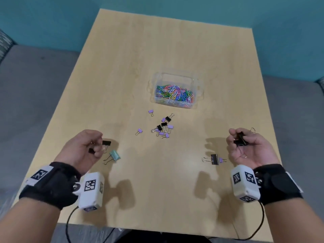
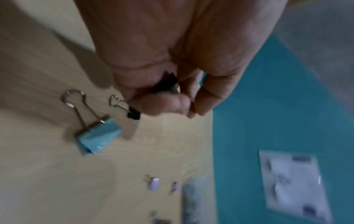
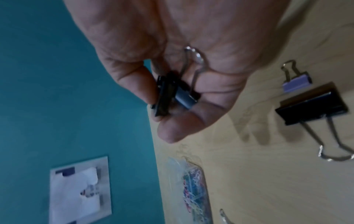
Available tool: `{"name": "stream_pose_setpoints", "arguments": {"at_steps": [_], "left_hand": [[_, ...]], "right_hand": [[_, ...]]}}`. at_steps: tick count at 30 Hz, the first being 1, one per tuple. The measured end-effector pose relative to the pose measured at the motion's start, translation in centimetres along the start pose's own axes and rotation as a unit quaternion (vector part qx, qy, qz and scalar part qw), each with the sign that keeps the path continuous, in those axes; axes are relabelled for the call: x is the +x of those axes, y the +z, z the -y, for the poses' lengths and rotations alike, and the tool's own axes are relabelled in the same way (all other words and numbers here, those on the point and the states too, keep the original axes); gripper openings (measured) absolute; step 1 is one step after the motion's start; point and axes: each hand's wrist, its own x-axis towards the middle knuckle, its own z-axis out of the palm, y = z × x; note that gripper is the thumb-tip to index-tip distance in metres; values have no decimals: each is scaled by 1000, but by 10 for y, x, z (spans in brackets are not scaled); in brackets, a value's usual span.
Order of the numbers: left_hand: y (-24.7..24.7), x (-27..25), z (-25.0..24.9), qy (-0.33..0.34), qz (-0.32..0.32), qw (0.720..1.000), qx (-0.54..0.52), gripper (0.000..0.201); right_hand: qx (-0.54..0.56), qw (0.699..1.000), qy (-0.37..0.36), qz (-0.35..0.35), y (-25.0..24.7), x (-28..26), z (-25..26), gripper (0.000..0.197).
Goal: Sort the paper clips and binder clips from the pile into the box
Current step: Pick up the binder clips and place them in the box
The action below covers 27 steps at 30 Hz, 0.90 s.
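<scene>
A clear plastic box [image 1: 197, 95] at the table's middle holds many coloured paper clips [image 1: 175, 94]. In front of it lies a pile of purple and black binder clips [image 1: 163, 127]. My left hand [image 1: 95, 148] hovers at the near left, fingers curled round a small black binder clip [image 2: 166, 83]. My right hand [image 1: 240, 139], palm up at the near right, pinches black binder clips [image 3: 172, 94] between thumb and fingers. By the left fingers lie another black clip [image 1: 106, 142] and a teal binder clip [image 1: 114, 155].
A large black binder clip [image 1: 214, 159] and a small purple one [image 1: 221, 160] lie left of my right hand. Single purple clips [image 1: 151, 112] sit apart from the pile. The wooden table [image 1: 157, 190] ends just in front of me, and a teal wall stands behind it.
</scene>
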Motion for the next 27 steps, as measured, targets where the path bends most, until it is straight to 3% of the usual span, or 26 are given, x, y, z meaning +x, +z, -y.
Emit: {"name": "stream_pose_setpoints", "arguments": {"at_steps": [1,2,3,4,5,6,7,8,9,11,12,13,15,16,19,20,22,24,27], "left_hand": [[3,-1,4,37,-34,990,129,12],[6,-3,9,75,-60,949,300,9],[8,-6,15,105,-70,867,482,15],[10,-9,23,116,-60,765,631,26],[12,-12,30,119,-42,683,720,37],[13,-14,35,117,-30,642,757,42],[14,-16,40,115,-25,633,765,43],[14,-15,42,118,-29,636,763,40],[14,-15,44,124,-30,635,761,36],[19,-16,44,130,-31,635,761,32],[20,-16,44,133,-33,635,760,32],[22,-17,43,138,-35,638,757,34],[24,-19,41,142,-47,674,724,35],[26,-19,40,140,-61,718,679,33],[22,-16,31,110,-58,912,390,30],[17,-14,28,92,-33,959,265,29],[5,-13,19,53,27,995,84,28],[-5,-16,10,23,73,997,-26,34],[-15,-17,-2,-9,80,989,-125,36]], "right_hand": [[-17,1000,-2,-19,-1,1,-1,25],[-37,999,-3,-38,-3,2,-2,29],[-60,997,0,-51,-5,2,-3,30],[-91,994,1,-60,-6,2,-6,25],[-132,989,-1,-70,-7,2,-9,16],[-197,977,-11,-82,-9,1,-12,8],[-291,952,-31,-94,-12,1,-16,9],[-415,902,-58,-100,-16,0,-20,12],[-555,821,-88,-102,-19,-2,-23,11],[-783,609,-105,-68,-23,-6,-28,11],[-845,525,-98,-39,-26,-7,-30,20],[-873,479,-91,-15,-26,-7,-31,26],[-887,452,-98,2,-22,-6,-30,21],[-890,443,-104,6,-19,-5,-30,13],[-897,431,-100,15,-16,-2,-29,12],[-894,437,-96,14,-16,0,-28,13],[-887,453,-90,4,-15,1,-26,15],[-881,464,-91,-10,-15,2,-24,17],[-873,480,-85,-38,-16,1,-22,20]]}}
